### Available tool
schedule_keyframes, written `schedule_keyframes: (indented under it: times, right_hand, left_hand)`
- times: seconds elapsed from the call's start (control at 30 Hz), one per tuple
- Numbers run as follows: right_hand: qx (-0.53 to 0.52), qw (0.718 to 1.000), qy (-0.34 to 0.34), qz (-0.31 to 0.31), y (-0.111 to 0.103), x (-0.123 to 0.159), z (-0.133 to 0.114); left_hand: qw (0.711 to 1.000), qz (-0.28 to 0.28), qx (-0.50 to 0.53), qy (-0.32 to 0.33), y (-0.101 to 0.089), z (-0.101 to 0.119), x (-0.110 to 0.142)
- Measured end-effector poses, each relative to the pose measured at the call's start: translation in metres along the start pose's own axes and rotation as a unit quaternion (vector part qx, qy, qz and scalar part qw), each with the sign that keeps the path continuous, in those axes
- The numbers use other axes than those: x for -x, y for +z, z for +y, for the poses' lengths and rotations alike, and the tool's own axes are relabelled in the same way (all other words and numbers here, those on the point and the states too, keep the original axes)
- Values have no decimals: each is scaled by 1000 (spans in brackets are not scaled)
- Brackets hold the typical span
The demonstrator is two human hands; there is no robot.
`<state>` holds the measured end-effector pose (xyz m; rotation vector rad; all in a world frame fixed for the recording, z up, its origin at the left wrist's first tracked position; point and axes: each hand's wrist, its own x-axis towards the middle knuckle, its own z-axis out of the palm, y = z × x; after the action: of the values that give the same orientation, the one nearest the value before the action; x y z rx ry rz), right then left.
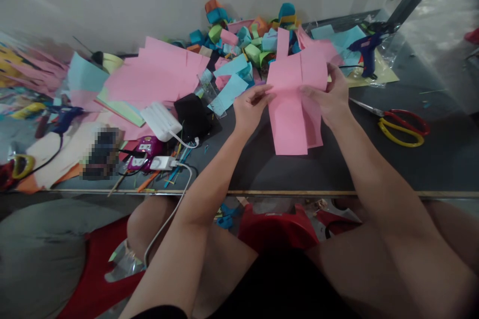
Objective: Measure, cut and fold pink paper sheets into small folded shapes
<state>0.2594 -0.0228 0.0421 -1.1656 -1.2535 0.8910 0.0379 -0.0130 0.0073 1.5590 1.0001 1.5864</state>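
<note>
A cut and creased piece of pink paper (288,119) hangs upright between my hands above the dark table. Its left edge is pinched by my left hand (251,104), with thumb and fingers together. On the other side my right hand (329,97) grips it, thumb on the front and fingers behind, partly hidden. A narrow strip sticks up from its top, and a lower flap hangs behind the front panel. Scissors (402,127) with one red and one yellow handle lie to the right of my right hand. Behind the paper is a heap of small folded paper pieces (254,42).
Pink sheets (149,77) cover the table's left. In front of them are a white power bank (161,120), a black pouch (192,115) and a plug (162,163) with its cable. A blue glue gun (368,52) stands back right; another glue gun (65,115) lies left. A person's leg (41,254) is beside me.
</note>
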Motion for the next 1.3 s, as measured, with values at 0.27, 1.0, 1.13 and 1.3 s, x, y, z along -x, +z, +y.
schedule_keyframes:
  times: [0.27, 1.0, 1.13, 1.3]
  right_hand:
    - [-62, 998, -16, 10, -2, 6, -16]
    - [18, 997, -21, -72, -3, 18, -28]
    - [-21, 999, 0, -42, 10, 24, -19]
    - [-45, 998, 23, -36, 17, 21, -17]
  left_hand:
    - [996, 59, -70, 25, -2, 17, -3]
    - [992, 118, 13, 41, 16, 45, 22]
    - [996, 80, 38, -17, 18, 42, 18]
    - [986, 30, 118, -110, 21, 29, 14]
